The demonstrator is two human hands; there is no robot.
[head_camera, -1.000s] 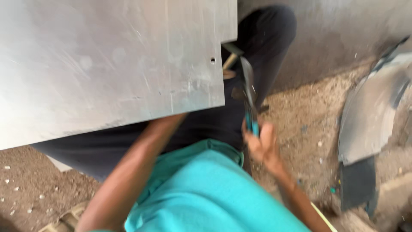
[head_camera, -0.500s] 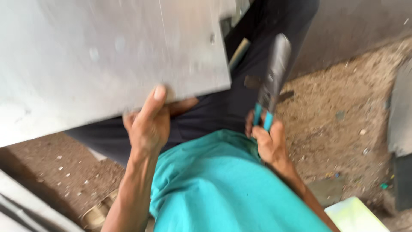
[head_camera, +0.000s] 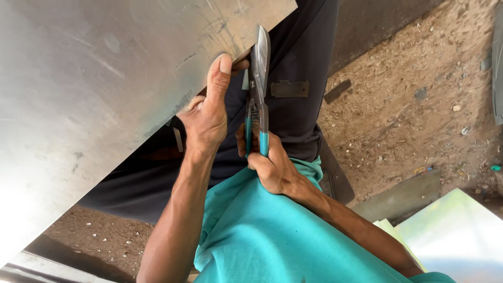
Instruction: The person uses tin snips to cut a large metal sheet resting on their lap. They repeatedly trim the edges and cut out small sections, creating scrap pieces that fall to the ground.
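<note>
My left hand [head_camera: 207, 118] is raised, thumb extended upward and flat, remaining fingers curled out of sight beneath; the wrist is straight and the forearm runs down toward my body. My right hand [head_camera: 270, 165] is closed in a fist grip, forearm angled down to the right.

Left hand [head_camera: 207, 118] grips the metal sheet's [head_camera: 105, 78] lower edge, thumb pressed on top, while the right hand [head_camera: 272, 165] squeezes teal-handled tin snips [head_camera: 258, 89], blades pointing up just beside that edge, over dark trousers [head_camera: 293, 68].
</note>
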